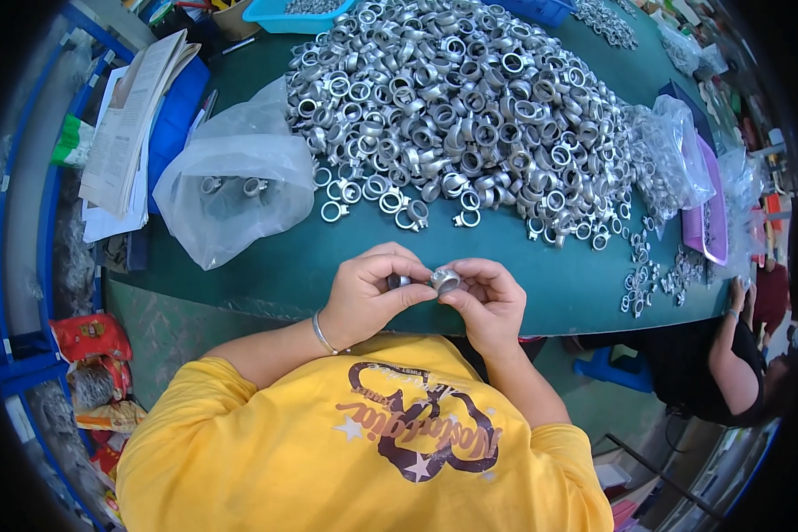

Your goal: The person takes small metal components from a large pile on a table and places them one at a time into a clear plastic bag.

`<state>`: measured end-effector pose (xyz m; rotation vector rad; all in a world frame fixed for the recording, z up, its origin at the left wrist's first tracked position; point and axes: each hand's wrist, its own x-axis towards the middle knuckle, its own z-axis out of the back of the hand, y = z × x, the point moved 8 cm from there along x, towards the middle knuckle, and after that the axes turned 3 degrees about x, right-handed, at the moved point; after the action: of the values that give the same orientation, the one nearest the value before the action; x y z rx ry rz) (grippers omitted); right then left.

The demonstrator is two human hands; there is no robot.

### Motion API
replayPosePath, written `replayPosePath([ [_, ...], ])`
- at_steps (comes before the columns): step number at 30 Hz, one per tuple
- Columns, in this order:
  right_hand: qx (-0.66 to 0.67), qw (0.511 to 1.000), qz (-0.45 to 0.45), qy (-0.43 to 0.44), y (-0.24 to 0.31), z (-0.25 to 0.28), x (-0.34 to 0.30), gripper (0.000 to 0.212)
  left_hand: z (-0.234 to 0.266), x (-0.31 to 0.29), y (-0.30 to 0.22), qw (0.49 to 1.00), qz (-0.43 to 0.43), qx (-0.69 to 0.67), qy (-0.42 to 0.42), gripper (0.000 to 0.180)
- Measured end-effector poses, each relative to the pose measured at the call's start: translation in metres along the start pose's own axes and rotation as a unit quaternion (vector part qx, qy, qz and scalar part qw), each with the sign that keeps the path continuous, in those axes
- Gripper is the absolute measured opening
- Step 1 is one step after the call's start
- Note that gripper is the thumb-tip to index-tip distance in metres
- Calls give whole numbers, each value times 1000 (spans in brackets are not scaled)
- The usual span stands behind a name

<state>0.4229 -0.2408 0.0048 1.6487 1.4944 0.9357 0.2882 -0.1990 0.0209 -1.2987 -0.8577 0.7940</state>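
In front of my body, just over the near edge of the green table, both hands meet at a small silver metal ring (446,281) with a raised lug. My right hand (492,301) pinches it between thumb and fingers. The thumb and forefinger of my left hand (362,294) come together against its left side. A second metal ring (396,281) sits partly hidden within the curled fingers of my left hand. Beyond them rises a big heap of similar metal rings (470,106), with several loose ones along its near edge.
A clear plastic bag (235,195) with a few rings lies left of the heap. Papers (137,124) lean by a blue bin (176,120). Small rings (638,279), a bagged batch (661,164) and a pink basket (711,208) are at right. Another person (727,368) sits at the right.
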Motion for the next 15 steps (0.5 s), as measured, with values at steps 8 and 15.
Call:
replayPosePath([
  [8, -168, 974, 150, 30, 23, -7, -1, 27, 0, -2, -6, 999, -27, 39, -10, 16],
  [15, -198, 963, 180, 37, 26, -11, -2, 24, 2, -1, -19, 993, -88, 73, -25, 16],
])
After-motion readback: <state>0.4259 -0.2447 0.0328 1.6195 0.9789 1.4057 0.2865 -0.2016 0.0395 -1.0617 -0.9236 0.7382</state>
